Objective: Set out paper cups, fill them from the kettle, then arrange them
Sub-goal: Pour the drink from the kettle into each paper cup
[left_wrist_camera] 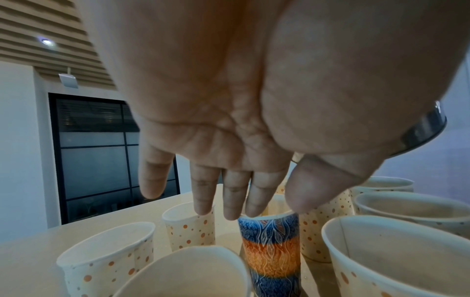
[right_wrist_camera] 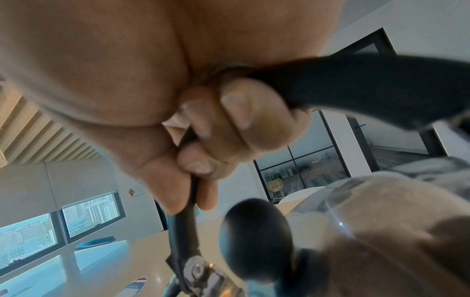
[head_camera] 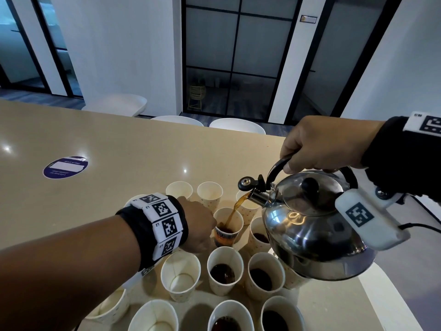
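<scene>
My right hand (head_camera: pixel 317 146) grips the black handle (right_wrist_camera: pixel 368 86) of a steel kettle (head_camera: pixel 310 223) and tilts it to the left. A dark stream runs from the spout (head_camera: pixel 259 198) into a blue-and-orange patterned paper cup (head_camera: pixel 228 229). My left hand (head_camera: pixel 200 225) pinches that patterned cup (left_wrist_camera: pixel 272 251) at the rim between thumb (left_wrist_camera: pixel 305 193) and fingers. Several dotted paper cups stand around it. Some hold dark liquid (head_camera: pixel 223 272), others are empty (head_camera: pixel 180 278). The kettle's body hides part of the cups on the right.
The cups stand near the front right of a long beige table (head_camera: pixel 119 151), whose right edge runs just past the kettle. A round purple sticker (head_camera: pixel 65 167) lies at the left. White chairs (head_camera: pixel 236 125) line the far edge. A black cable (head_camera: pixel 420 226) trails at the right.
</scene>
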Demonstrator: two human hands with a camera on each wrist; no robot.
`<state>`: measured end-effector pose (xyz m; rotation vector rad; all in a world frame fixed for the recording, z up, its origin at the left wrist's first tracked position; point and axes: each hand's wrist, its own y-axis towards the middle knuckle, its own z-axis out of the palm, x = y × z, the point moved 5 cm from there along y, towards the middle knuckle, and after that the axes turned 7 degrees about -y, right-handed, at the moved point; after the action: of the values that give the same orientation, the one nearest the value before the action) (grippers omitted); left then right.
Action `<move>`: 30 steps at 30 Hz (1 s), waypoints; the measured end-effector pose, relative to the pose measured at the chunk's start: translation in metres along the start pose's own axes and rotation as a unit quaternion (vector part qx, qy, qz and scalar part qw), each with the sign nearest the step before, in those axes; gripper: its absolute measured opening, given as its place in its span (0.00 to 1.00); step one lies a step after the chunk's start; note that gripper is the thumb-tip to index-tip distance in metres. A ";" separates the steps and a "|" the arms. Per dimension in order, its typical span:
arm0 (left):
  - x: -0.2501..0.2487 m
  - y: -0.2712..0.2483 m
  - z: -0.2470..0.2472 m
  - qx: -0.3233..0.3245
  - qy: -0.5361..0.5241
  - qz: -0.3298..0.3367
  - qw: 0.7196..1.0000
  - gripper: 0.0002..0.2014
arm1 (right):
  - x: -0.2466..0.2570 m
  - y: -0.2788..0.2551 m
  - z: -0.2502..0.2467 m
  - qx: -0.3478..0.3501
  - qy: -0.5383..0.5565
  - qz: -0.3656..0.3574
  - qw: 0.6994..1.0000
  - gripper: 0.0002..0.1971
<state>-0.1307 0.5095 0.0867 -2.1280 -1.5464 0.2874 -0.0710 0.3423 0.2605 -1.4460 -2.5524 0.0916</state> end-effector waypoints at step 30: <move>-0.017 0.046 -0.054 -0.093 0.024 0.012 0.995 0.21 | -0.058 0.030 -0.030 -0.060 0.084 0.054 0.993 0.02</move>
<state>-0.0744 0.4687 0.1077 -2.2781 -1.5742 0.1017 -0.0106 0.3070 0.2770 -1.5627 -2.3813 -0.1627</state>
